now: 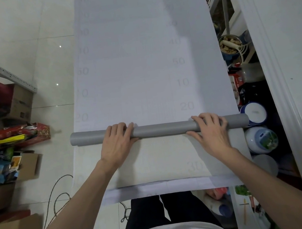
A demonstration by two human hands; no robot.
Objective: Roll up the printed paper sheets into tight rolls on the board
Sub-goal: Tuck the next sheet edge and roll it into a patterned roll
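L hand, R hand fingers clasp roll; sheet print faint, top cropped.

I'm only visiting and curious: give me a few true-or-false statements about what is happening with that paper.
1. The left hand and the right hand both hold the grey roll. True.
2. The white sheet is fully rolled up. False: most of it lies flat beyond the roll.
3. Numbers are printed on the sheet. True.
4. The roll stands upright. False: it lies crosswise on the sheet.
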